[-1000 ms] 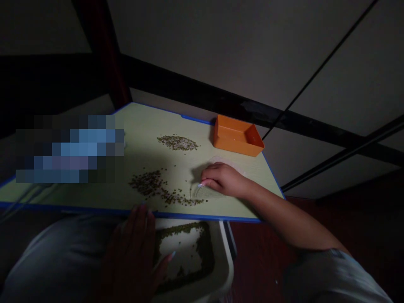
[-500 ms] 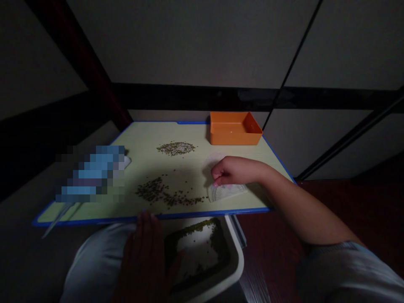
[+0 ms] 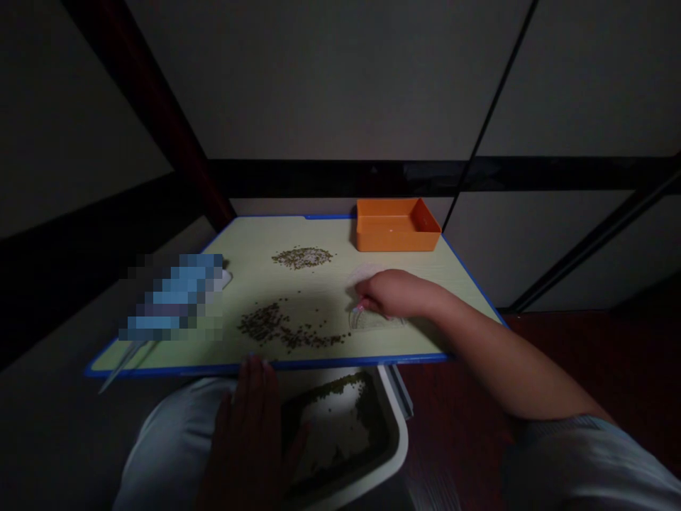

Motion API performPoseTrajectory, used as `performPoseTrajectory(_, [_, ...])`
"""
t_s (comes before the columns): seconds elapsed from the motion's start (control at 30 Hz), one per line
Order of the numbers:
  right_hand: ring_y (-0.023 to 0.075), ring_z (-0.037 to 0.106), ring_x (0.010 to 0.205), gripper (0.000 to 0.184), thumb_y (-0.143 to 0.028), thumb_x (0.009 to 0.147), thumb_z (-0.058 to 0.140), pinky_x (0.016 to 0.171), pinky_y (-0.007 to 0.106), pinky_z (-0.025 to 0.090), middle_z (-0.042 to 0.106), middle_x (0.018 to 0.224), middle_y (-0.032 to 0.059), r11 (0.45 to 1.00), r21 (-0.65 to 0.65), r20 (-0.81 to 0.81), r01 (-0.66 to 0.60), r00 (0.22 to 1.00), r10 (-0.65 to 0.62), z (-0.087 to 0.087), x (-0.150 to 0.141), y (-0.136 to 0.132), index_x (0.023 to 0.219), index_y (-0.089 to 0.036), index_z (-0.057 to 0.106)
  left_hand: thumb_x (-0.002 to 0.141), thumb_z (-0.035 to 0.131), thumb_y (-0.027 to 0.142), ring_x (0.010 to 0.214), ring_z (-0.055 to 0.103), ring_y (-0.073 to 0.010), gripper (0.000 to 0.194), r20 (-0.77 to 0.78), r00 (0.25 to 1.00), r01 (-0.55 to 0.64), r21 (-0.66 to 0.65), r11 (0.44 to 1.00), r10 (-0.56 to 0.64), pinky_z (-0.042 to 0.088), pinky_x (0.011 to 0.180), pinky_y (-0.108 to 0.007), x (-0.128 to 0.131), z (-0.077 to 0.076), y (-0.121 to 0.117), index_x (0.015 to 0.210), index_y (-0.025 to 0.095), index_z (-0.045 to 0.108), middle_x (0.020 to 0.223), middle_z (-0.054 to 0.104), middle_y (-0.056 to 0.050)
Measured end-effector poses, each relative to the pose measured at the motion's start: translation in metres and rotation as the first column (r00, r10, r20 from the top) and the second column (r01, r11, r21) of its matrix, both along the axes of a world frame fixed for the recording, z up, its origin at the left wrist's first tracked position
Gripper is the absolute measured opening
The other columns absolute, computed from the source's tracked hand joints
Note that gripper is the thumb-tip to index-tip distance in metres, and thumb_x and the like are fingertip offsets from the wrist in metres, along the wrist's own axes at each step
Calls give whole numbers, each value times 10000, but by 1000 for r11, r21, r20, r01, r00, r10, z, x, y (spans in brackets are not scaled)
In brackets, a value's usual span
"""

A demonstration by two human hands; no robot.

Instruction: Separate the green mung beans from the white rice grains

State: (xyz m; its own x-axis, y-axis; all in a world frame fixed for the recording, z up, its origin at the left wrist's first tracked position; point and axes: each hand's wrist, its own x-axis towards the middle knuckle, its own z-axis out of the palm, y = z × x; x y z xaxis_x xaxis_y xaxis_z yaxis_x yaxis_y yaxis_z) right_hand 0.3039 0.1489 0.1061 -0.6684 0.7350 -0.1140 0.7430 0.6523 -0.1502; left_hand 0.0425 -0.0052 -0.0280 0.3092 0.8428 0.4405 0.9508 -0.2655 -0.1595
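Observation:
My right hand [image 3: 392,292] is closed, its fingers pinching a clear plastic protractor [image 3: 377,319] with curved printed marks. The protractor is over the right part of the pale board [image 3: 452,280], partly covered by the hand. To its left, a dark scatter of small seeds or grains [image 3: 266,323] trails toward it. A lighter heap of grains [image 3: 303,257] lies farther back. My left hand [image 3: 247,426] is in shadow at the board's near edge, fingers stretched out and thumb apart, holding nothing. Beside it is a white-rimmed container [image 3: 401,440] with more grains inside.
An orange open box [image 3: 399,241] stands at the board's back right corner. Along the left side lies a blurred-out blue item [image 3: 178,291], with a thin pale strip [image 3: 122,365] jutting over the edge. A cupboard front [image 3: 330,85] rises behind the board.
The view has shifted slightly. My right hand stays closed on the protractor, which has tilted or slid a little and shows less from under the hand. My left hand keeps its place.

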Motion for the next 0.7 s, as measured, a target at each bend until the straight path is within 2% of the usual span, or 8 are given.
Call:
performPoseTrajectory(0.1, [127, 490, 612, 260, -336, 898, 475, 551, 260, 195, 701, 836, 89, 998, 70, 27, 9, 1000, -11, -2, 0, 0, 910, -170, 674, 807, 388, 559, 1426, 194, -372, 856, 13, 1000, 8, 28, 1000, -8, 336, 1050, -547, 2, 1, 1, 1419, 18, 128, 1512, 226, -284])
performPoseTrajectory(0.23, [135, 505, 633, 299, -368, 913, 443, 550, 261, 189, 702, 845, 87, 997, 78, 45, -26, 999, 23, -3, -1, -2, 920, -176, 673, 815, 380, 541, 1418, 215, -383, 840, 15, 1000, 23, 63, 998, -24, 353, 1037, -565, 4, 2, 2, 1418, 13, 129, 1505, 231, -294])
performPoseTrajectory(0.53, [95, 346, 543, 231, -341, 888, 501, 542, 253, 185, 625, 694, 28, 997, 8, -50, -75, 996, 75, 0, -2, -4, 846, -176, 657, 818, 345, 557, 1422, 205, -376, 842, 69, 998, -10, 5, 1000, 10, 347, 1044, -580, 7, 3, 2, 1427, 32, 94, 1513, 213, -287])
performPoseTrajectory(0.7, [91, 338, 528, 226, -317, 898, 486, 547, 237, 198, 530, 545, -22, 992, -88, -75, -85, 994, 78, 7, 0, -6, 799, -174, 630, 833, 311, 546, 1428, 189, -372, 814, 85, 996, -6, 17, 1000, 5, 327, 1056, -581, 8, 4, 1, 1429, 39, 86, 1528, 186, -272])
